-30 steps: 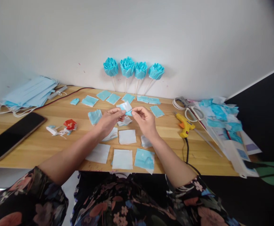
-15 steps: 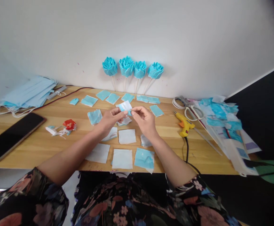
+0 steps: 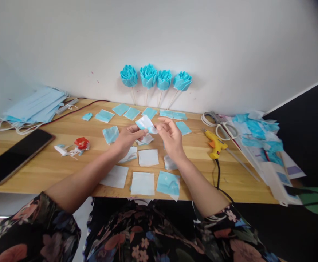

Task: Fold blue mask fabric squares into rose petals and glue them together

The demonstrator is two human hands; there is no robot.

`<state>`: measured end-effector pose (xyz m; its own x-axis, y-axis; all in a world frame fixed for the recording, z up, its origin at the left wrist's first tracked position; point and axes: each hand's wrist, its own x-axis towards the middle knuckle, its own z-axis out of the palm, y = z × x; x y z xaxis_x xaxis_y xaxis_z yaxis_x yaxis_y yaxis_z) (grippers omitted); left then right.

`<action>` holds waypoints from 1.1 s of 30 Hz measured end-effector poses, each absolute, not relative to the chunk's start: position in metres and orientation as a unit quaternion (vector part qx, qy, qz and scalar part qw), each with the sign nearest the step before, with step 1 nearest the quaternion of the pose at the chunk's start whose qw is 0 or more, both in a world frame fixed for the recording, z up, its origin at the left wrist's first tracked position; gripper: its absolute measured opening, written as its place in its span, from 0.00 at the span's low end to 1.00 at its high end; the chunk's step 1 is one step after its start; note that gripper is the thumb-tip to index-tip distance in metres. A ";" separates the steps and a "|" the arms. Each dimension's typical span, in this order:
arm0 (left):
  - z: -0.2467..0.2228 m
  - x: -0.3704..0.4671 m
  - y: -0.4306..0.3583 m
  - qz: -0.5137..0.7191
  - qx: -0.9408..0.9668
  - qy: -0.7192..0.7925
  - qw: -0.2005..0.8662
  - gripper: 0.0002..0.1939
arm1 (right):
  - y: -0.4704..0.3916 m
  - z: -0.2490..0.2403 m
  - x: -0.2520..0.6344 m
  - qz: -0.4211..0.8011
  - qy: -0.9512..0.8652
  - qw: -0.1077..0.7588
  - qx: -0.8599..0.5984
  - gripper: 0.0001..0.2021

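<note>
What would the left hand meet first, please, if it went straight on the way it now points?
Beyond the blue-and-white piece that the left hand pinches, most likely the right hand, whose fingertips are at or near the piece's edge; depth is unclear.

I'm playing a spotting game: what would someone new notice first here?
Probably the four blue flowers on thin sticks by the back wall. Then the yellow glue gun, at right on the table. In the middle, the left hand holds a blue-and-white piece.
</note>
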<state>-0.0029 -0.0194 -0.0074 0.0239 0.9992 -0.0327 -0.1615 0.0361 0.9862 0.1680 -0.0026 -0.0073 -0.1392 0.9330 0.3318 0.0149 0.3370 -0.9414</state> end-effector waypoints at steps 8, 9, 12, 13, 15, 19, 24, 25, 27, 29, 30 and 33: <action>-0.009 -0.004 -0.019 0.548 0.433 0.473 0.536 0.15 | 0.001 -0.007 0.171 0.542 -0.600 0.456 -0.373 0.21; -0.009 -0.004 -0.019 0.549 0.434 0.473 0.536 0.16 | 0.001 -0.007 0.170 0.551 -0.603 0.444 -0.368 0.20; -0.009 -0.004 -0.019 0.549 0.436 0.472 0.534 0.16 | 0.000 -0.008 0.169 0.540 -0.621 0.432 -0.369 0.19; -0.010 -0.004 -0.019 0.549 0.437 0.471 0.534 0.16 | 0.000 -0.008 0.169 0.530 -0.627 0.432 -0.373 0.18; -0.011 -0.004 -0.019 0.549 0.438 0.471 0.534 0.15 | 0.000 -0.009 0.170 0.509 -0.635 0.436 -0.383 0.16; -0.012 -0.004 -0.018 0.546 0.440 0.473 0.534 0.15 | 0.001 -0.010 0.171 0.466 -0.646 0.448 -0.407 0.15; -0.010 -0.004 -0.019 0.547 0.444 0.481 0.523 0.17 | 0.001 -0.010 0.170 0.450 -0.649 0.450 -0.416 0.14; -0.010 -0.004 -0.019 0.548 0.444 0.481 0.521 0.17 | 0.000 -0.010 0.170 0.450 -0.649 0.449 -0.417 0.14; -0.009 -0.003 -0.020 0.552 0.441 0.480 0.520 0.16 | 0.000 -0.011 0.169 0.450 -0.650 0.445 -0.421 0.13; -0.009 -0.002 -0.020 0.556 0.435 0.480 0.520 0.17 | 0.000 -0.012 0.169 0.454 -0.649 0.440 -0.422 0.12; -0.008 -0.002 -0.020 0.558 0.433 0.482 0.519 0.17 | 0.001 -0.012 0.170 0.460 -0.647 0.437 -0.422 0.12; -0.007 -0.003 -0.020 0.555 0.436 0.490 0.512 0.16 | 0.003 -0.013 0.171 0.482 -0.628 0.442 -0.421 0.12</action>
<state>-0.0028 -0.0199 -0.0073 -0.0950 0.9953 -0.0184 -0.1409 0.0049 0.9900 0.1713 0.0029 -0.0126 -0.2552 0.9553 0.1494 0.1026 0.1804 -0.9782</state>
